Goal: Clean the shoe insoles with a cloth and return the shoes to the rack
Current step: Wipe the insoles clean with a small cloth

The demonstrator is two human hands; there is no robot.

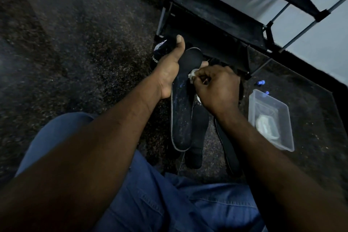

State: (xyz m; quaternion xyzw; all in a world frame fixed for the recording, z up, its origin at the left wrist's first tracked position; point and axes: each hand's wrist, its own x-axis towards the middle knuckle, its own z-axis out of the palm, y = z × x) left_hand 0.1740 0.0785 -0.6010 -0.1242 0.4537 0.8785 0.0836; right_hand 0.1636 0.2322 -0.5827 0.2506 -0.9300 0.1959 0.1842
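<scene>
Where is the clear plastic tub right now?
In the head view, the clear plastic tub sits on the floor at right, just past the right hand, below the shoe rack.

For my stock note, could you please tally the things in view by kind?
Insoles: 3 (held insole, middle floor insole, right floor insole)
Black shoe: 1
Cloth: 1
Clear plastic container: 1
Shoe rack: 1
Total: 7
</scene>
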